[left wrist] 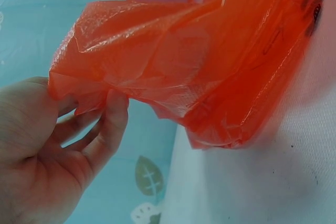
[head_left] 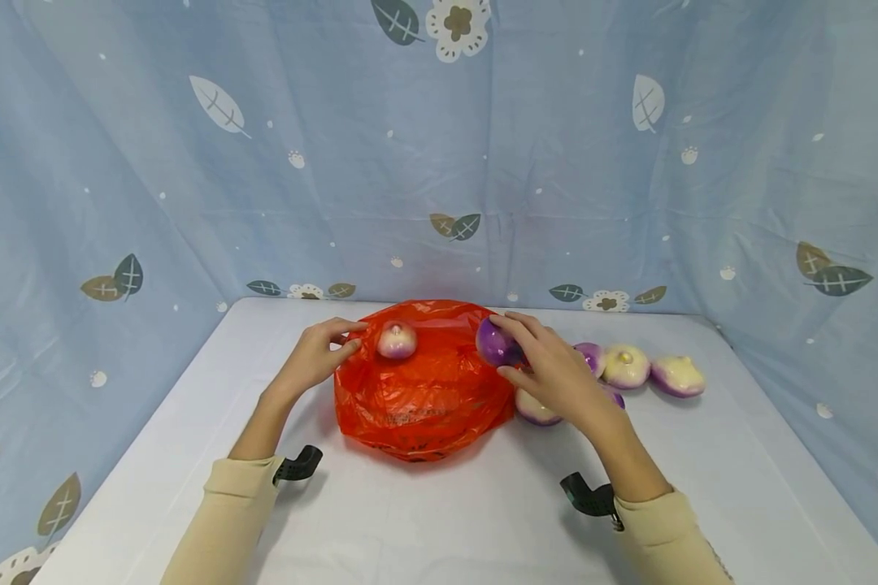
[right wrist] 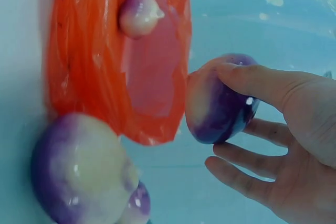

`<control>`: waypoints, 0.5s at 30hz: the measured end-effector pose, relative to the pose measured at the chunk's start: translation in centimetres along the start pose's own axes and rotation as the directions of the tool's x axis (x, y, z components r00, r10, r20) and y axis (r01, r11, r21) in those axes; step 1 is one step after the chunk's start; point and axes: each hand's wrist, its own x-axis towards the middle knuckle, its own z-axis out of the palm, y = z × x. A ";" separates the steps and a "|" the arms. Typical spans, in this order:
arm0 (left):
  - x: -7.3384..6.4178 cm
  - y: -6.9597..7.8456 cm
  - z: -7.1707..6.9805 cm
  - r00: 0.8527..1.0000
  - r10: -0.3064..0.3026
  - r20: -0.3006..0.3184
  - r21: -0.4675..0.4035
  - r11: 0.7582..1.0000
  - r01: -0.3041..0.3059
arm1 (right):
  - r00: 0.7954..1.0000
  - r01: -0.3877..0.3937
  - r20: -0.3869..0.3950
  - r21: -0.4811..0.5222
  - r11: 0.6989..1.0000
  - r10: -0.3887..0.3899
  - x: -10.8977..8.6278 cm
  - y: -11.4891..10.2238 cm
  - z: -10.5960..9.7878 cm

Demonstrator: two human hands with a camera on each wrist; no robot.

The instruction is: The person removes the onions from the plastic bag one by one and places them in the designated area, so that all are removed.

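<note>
Orange plastic bag (head_left: 424,390) lies near the middle of the white tabletop (head_left: 439,520), toward the far edge, crumpled, its mouth turned upward. Left hand (head_left: 315,357) pinches the bag's left rim between thumb and fingertips (left wrist: 113,114); in the left wrist view the film is lifted off the table there, which in my judgement keeps the mouth open. One purple-and-white turnip (head_left: 397,340) sits in or on the bag at its far side; cannot tell whether it is fully inside. Right hand (head_left: 556,374) grips a second, darker purple turnip (right wrist: 218,98) with thumb over the top and fingers curled loosely beneath, just at the bag's right rim. More turnips (head_left: 651,370) lie in a loose row toward the right edge of the tabletop, one (head_left: 534,409) right under the right wrist, touching the bag.
</note>
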 end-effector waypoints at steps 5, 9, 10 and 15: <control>-0.1 0.0 0.0 1.000 0.006 -0.006 0.008 1.000 -0.006 | 1.000 -0.015 -0.001 -0.002 1.000 0.015 -1.1 0.9 -0.5; 0.0 -0.1 0.0 1.000 0.007 -0.008 0.009 1.000 -0.007 | 0.999 -0.032 0.009 -0.032 0.999 0.032 -1.8 1.5 -0.8; 0.0 -0.2 0.0 1.000 0.008 -0.008 0.010 1.000 -0.008 | 0.999 -0.037 0.012 -0.039 0.999 0.038 -2.0 1.6 -1.0; 0.0 -0.3 -0.1 1.000 -0.003 -0.002 0.007 1.000 0.003 | 0.998 -0.056 0.020 -0.075 0.996 0.058 -3.2 2.3 -1.7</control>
